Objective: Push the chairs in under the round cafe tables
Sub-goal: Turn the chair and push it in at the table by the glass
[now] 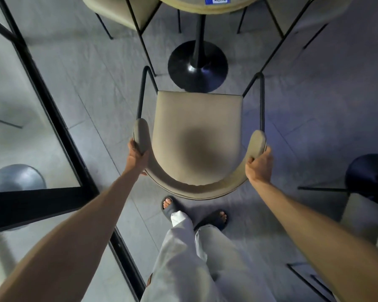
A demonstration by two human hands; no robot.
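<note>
A beige padded chair [196, 118] with a curved backrest and black metal frame stands right in front of me, facing the round cafe table [205, 7] at the top edge. My left hand [136, 156] grips the left end of the backrest and my right hand [259, 165] grips the right end. The chair's front edge reaches the table's black round base [198, 66]; the seat is still outside the tabletop's rim.
Two more beige chairs stand at the table, one at upper left [122, 12] and one at upper right [303, 16]. A black-framed glass partition [52, 118] runs along the left. Another chair and a dark table base [369, 177] sit at right. My sandalled feet stand behind the chair.
</note>
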